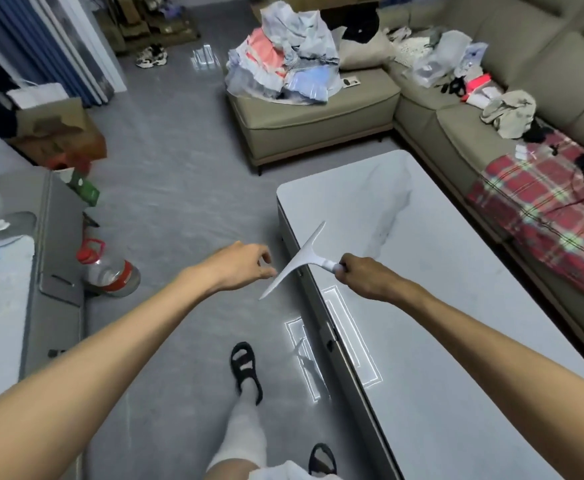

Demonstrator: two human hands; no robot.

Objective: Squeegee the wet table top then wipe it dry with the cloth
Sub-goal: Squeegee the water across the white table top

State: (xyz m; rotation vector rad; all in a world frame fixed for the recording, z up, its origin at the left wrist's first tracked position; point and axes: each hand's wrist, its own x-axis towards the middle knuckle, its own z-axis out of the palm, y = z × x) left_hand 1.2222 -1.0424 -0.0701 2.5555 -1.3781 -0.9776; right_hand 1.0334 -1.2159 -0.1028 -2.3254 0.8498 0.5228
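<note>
The grey floor [179,168] fills most of your view, with the beige corner sofa [318,123] along the far and right sides. Before you on the right stands the long table with its white, grey-veined table top [457,306], glossy enough to mirror a ceiling light near its left edge; whether water lies on it cannot be told. A red plaid blanket [543,216] covers the sofa seat just beyond the table's right side, and a pile of clothes [283,64] sits heaped on the sofa's far end. A clear bottle with a red cap [108,271] stands on the floor to your left. Your foot in a black sandal [245,372] is planted beside the table's left edge.

The white squeegee [297,261] hangs slantwise across that left edge – its upper blade tip over the table top, its lower tip over the floor. You cannot tell whether the blade touches the surface. Your right hand [363,278] is wrapped firmly round its short handle. Your left hand [242,265] holds nothing – its fingers loosely curled, fingertips just beside the lower half of the blade.
</note>
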